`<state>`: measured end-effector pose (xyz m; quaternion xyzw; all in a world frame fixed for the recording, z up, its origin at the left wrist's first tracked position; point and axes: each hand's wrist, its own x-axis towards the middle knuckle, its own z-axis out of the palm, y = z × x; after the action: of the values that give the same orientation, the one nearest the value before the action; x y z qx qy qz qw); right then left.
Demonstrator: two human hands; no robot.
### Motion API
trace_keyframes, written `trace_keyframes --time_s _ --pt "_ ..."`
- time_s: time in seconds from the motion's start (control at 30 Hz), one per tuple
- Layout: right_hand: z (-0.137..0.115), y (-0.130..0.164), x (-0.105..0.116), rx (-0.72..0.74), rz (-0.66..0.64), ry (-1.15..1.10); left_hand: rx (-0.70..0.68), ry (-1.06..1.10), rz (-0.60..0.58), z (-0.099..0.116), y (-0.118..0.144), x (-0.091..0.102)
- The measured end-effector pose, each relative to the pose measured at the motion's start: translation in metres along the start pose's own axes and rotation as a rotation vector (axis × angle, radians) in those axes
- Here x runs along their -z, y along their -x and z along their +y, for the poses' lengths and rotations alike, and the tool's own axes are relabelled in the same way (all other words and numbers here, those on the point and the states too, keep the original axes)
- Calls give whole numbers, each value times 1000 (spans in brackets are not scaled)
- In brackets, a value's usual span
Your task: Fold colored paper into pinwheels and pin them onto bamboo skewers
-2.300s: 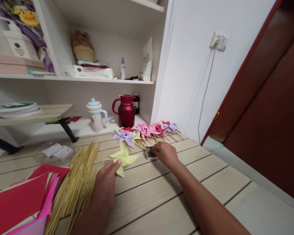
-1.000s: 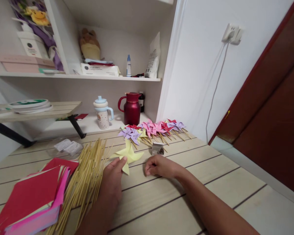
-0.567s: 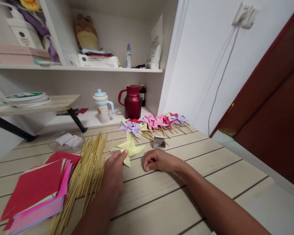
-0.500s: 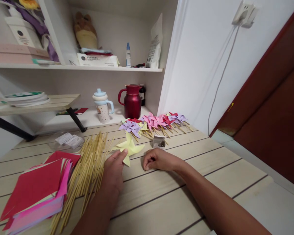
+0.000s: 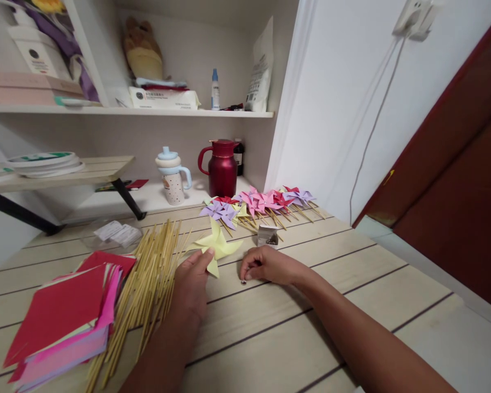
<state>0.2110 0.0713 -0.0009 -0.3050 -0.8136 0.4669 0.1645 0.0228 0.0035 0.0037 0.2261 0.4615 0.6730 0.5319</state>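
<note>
My left hand (image 5: pixel 192 286) pinches the near tip of a yellow paper pinwheel (image 5: pixel 217 244) lying flat on the wooden table (image 5: pixel 270 327). My right hand (image 5: pixel 268 266) rests on the table just right of it, fingers curled, with a small dark pin (image 5: pixel 243 282) at its fingertips. A small open box of pins (image 5: pixel 267 235) stands just beyond that hand. A pile of bamboo sticks (image 5: pixel 149 284) lies left of my left hand.
A row of finished pinwheels on sticks (image 5: pixel 262 203) lies at the table's far side. A stack of coloured paper squares (image 5: pixel 61 319) sits near left. A red jug (image 5: pixel 222 168) and a spotted cup (image 5: pixel 173 180) stand behind. The table's edge drops off at right.
My right hand has left the pin box and come back toward me, settling beside the yellow pinwheel with a pin at its fingertips. My left hand has stayed on the pinwheel.
</note>
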Motion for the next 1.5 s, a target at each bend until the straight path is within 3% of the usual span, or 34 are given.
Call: trace_keyframes --time_s 0.43,0.7,0.87,1.5 --pt "2 8 4 -26 6 -63 23 31 43 5 5 -4" --pt "-1 9 -1 -44 23 -109 4 29 -18 2 4 -1" --pt "-5 8 -8 -18 80 -56 -7 -12 -48 -3 0 4" --pt "-3 5 -8 -10 49 55 -17 -4 -63 -4 -1 5"
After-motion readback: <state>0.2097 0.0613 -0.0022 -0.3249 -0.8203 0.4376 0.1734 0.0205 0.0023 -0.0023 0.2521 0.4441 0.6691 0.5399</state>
